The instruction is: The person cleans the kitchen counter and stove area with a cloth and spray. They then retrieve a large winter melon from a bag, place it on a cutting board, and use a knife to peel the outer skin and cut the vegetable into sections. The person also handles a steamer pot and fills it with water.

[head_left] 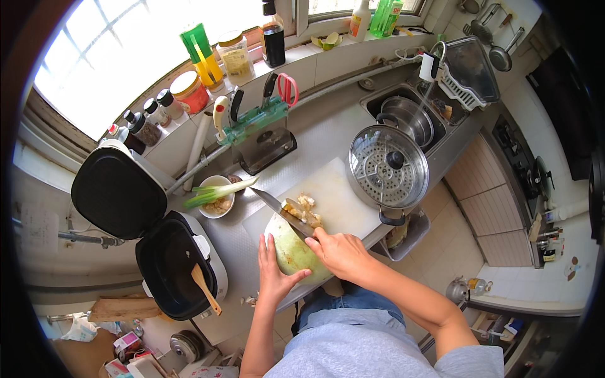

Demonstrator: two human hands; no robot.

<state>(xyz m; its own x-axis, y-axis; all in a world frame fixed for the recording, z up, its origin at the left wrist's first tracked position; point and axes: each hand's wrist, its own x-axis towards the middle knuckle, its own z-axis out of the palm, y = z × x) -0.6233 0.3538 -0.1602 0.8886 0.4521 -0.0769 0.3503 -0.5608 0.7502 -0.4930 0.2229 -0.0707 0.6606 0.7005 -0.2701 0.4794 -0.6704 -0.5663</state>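
My right hand (341, 253) grips the handle of a broad kitchen knife (267, 200). Its blade slants across the top of a large pale green melon or gourd (298, 257) at the front edge of a white cutting board (342, 201). With thumb and fingers spread, my left hand (276, 269) holds the melon's near left side. Behind and against the blade lies a lumpy yellowish-white heap, perhaps pulp (307, 208). Whether the blade has entered the melon cannot be made out.
Right of the board stands a lidded steamer pot (388, 165), with a running tap (428, 67) over a pot in the sink (451, 130) beyond. To the left are a bowl (217, 196) with scallion across it and an open black cooker (172, 264). A knife rack (257, 124) stands behind.
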